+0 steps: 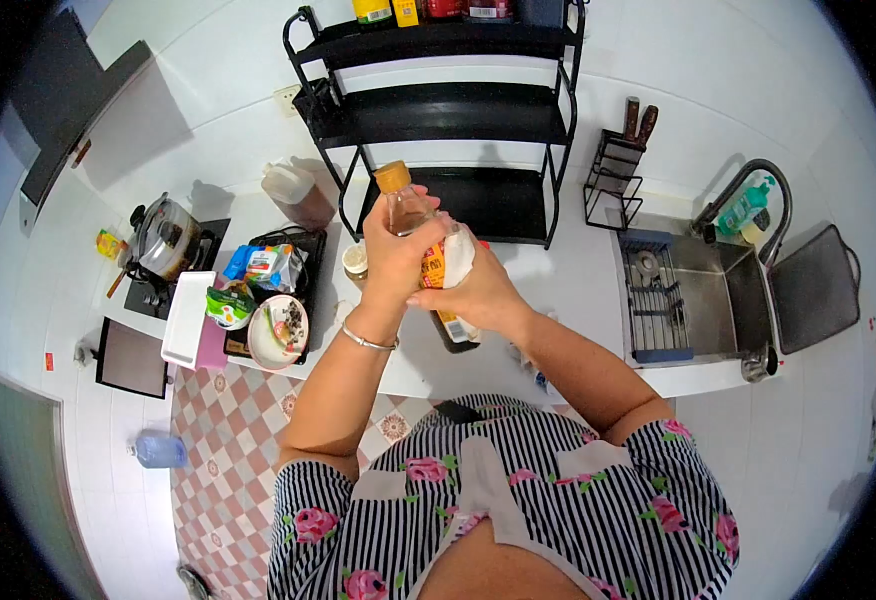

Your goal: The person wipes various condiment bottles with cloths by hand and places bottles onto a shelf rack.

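Observation:
A vinegar bottle (432, 268) with a yellow cap and an orange label is tilted in front of me, its cap pointing up and away. My left hand (398, 250) wraps round it below the neck. My right hand (483, 292) presses a white cloth or tissue (460, 252) against the bottle's side, fingers closed; part of the cloth is hidden. Lower down, a label with a barcode shows below my hands. Close to my left wrist stands a small jar (355, 262) on the white counter (588, 300).
A three-tier black rack (448, 112) stands behind, bottles on its top shelf. At left are a jug (298, 195), packets, a bowl (278, 332) with food scraps and a pot (166, 238) on the stove. To the right are a knife holder (613, 185) and a sink (713, 300).

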The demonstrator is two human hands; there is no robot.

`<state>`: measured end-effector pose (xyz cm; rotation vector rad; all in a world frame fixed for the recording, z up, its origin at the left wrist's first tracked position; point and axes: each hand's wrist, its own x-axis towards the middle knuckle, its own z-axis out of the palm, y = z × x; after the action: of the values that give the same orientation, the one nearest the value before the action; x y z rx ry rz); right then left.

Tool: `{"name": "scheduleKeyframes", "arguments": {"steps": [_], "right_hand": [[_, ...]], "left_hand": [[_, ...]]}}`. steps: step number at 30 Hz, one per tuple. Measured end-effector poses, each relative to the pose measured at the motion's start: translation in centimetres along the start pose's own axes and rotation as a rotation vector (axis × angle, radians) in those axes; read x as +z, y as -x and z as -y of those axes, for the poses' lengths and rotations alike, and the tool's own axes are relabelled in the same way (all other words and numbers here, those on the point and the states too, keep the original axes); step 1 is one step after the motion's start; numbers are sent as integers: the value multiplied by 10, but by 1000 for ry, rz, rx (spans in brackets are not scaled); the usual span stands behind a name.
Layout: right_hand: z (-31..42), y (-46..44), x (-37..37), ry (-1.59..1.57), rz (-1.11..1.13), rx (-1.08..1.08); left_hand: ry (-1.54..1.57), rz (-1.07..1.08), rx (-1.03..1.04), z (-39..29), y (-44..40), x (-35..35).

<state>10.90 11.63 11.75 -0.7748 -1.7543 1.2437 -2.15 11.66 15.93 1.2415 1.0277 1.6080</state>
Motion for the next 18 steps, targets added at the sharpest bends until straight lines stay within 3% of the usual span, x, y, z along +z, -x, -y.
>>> {"name": "scheduleKeyframes", "arguments": {"steps": [4,7,11,14,18], "right_hand": [[16,-4,-18,-267,277,201],[-6,-1,-22,-441,449,333],[3,-4,-22,-500,472,278],[7,-1,-7,-209,262,19],[32,15,21,724,-208,-228]], "left_hand": [[166,103,-159,-6,-4,-9],[340,359,-287,-14,-9,-21],[192,117,-203,-17,-3,-20],[220,-56,-180,-14,-4,-28],[90,-151,-75,-14,-1,-31]]}}
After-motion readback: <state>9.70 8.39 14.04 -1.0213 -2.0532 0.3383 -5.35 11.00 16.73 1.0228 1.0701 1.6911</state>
